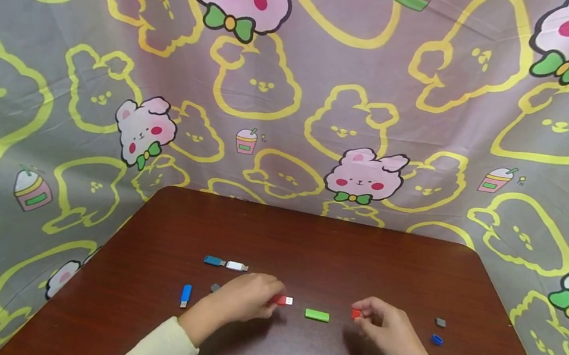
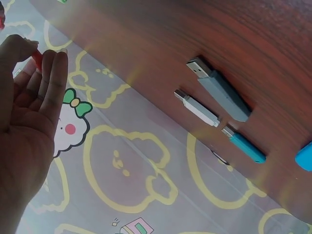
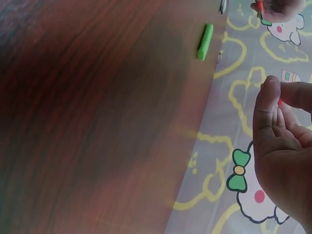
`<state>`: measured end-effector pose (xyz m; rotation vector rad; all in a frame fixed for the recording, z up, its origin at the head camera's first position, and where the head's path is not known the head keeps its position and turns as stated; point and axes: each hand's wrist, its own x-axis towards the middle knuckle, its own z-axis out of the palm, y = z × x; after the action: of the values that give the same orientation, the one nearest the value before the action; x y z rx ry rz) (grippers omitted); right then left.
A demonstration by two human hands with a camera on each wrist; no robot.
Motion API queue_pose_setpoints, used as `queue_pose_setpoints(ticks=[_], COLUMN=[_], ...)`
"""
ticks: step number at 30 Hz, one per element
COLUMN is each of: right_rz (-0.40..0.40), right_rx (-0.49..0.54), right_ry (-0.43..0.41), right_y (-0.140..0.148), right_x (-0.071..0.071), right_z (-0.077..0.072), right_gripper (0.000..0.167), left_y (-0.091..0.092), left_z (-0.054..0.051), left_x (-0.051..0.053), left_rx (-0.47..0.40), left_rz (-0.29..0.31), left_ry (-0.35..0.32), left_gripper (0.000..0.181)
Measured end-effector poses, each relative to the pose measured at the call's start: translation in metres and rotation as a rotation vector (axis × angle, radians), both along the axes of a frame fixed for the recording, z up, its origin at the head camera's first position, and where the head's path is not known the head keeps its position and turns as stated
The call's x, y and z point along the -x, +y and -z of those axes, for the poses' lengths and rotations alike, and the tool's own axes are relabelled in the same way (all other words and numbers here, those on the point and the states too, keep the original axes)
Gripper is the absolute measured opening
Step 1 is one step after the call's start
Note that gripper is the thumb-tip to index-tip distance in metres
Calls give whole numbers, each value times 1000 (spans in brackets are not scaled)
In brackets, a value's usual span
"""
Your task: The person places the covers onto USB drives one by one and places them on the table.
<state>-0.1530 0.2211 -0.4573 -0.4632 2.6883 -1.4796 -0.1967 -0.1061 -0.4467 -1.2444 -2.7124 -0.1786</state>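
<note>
My left hand [image 1: 251, 296] pinches a red USB stick [image 1: 281, 300], its bare plug pointing right. In the left wrist view only a sliver of that red stick [image 2: 37, 59] shows between thumb and fingers. My right hand [image 1: 390, 328] holds a small red cap [image 1: 355, 313] between thumb and fingertips, apart from the stick. Between both hands lies a green USB stick [image 1: 317, 315], no plug showing. Left of my left hand a grey USB stick [image 2: 225, 95] lies with its plug bare, mostly hidden by the hand in the head view.
At the back left lie a teal USB stick [image 1: 214, 260] and a white one [image 1: 237, 266], in line. A blue USB stick [image 1: 185, 296] lies far left. On the right are a grey cap [image 1: 440, 322] and a blue cap [image 1: 437, 340]. Patterned cloth [image 1: 295, 95] hangs behind the table [image 1: 360, 259].
</note>
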Motion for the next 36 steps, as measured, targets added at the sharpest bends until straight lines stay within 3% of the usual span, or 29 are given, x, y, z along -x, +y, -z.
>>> queue_pose_setpoints(ticks=[18,24,36], right_rz=[-70,-82,-112], right_rx=[15,39,60], right_ry=[57,35,52], right_y=[-20,-28,-38], right_x=[-4,-6,-8], right_z=[8,8,10], right_gripper=[14,14,12], left_y=[24,31,41], left_z=[-1,0,0], left_x=[-11,-12,-14], left_rx=[-56,-73,-89], left_rz=[62,85,124], left_ry=[-8,-17,29], left_gripper=[17,18,21])
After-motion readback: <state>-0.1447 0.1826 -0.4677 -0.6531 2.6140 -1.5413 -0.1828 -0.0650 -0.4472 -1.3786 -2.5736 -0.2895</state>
